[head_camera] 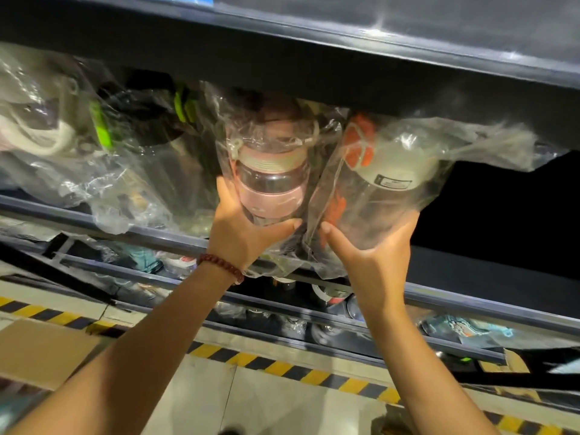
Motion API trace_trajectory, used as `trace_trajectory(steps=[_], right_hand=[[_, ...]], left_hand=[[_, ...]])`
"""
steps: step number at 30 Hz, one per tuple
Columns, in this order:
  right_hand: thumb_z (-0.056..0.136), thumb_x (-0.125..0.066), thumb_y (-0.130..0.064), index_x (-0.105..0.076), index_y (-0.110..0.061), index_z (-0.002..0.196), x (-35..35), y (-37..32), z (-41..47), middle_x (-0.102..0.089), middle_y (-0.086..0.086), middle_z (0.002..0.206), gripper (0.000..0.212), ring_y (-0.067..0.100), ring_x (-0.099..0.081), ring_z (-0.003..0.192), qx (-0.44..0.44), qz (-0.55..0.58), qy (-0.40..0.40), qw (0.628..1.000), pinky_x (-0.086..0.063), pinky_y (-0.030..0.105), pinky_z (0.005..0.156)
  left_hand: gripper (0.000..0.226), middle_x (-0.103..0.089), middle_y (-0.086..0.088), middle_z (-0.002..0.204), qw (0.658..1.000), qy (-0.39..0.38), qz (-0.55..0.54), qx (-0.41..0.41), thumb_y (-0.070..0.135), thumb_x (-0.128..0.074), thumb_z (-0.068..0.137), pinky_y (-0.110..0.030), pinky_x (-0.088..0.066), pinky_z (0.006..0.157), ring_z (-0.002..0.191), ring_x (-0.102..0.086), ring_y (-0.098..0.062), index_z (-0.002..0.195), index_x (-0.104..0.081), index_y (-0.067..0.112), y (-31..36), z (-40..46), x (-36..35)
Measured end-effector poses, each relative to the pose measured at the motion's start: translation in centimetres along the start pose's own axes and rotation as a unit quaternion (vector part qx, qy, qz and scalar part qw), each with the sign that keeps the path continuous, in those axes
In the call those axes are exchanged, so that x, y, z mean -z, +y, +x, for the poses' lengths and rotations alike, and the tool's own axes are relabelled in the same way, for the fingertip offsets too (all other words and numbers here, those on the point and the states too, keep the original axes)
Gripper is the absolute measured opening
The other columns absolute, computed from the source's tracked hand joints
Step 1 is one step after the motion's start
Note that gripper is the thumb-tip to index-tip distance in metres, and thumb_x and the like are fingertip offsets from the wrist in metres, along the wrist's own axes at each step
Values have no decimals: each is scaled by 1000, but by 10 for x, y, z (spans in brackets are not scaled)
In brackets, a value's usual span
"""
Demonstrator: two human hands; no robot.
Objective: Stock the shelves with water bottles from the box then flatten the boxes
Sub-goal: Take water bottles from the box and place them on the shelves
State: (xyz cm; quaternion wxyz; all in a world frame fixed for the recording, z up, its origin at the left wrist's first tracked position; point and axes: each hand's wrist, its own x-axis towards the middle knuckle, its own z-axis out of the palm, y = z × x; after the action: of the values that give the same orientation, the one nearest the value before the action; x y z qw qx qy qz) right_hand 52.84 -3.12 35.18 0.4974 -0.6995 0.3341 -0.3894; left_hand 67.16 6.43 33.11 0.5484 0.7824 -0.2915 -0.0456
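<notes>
My left hand (248,227) grips the base of a pink water bottle (271,186) wrapped in a clear plastic bag. My right hand (367,262) holds the bottom of a clear bottle with an orange-and-white lid (389,177), also bagged. Both bottles sit side by side at the front of a dark shelf (175,238), their tops tucked under the shelf above. Several more bagged bottles (103,146), some with green and white parts, fill the shelf to the left. The shelf space to the right of the orange-lidded bottle is dark.
The upper shelf's dark edge (314,58) runs across the top. Lower shelves (314,321) hold more bagged bottles. Yellow-and-black hazard tape (282,368) lines the floor, and a piece of cardboard (40,350) lies at the lower left.
</notes>
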Motion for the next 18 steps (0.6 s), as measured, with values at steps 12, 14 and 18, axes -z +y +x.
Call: trace_trajectory(steps=[12,14,18], right_hand=[[66,-86,-26,-30,-21,124,1,8,6,-34,-26,102,80,-16,-31,91,-20,-89,-22,996,-22,-12,71],[66,-86,-26,-29,-23,118,1,8,5,-32,-30,100,76,-15,-33,89,-17,-97,-23,995,-23,-12,70],[68,-85,-24,-23,-28,116,0,6,1,-27,-36,105,78,-16,-35,89,-10,-92,-18,996,-23,-11,74]], left_hand=[[119,-55,-11,120,1000,6,21,20,64,-72,41,0,-37,88,110,-54,-16,131,-37,-6,-4,5,7],[120,-52,-14,123,999,4,33,15,50,-87,44,4,-32,89,112,-50,-14,133,-33,-8,-4,3,7],[109,-47,-4,127,999,-13,25,33,25,-90,53,6,-29,89,117,-45,-10,138,-27,-2,1,4,10]])
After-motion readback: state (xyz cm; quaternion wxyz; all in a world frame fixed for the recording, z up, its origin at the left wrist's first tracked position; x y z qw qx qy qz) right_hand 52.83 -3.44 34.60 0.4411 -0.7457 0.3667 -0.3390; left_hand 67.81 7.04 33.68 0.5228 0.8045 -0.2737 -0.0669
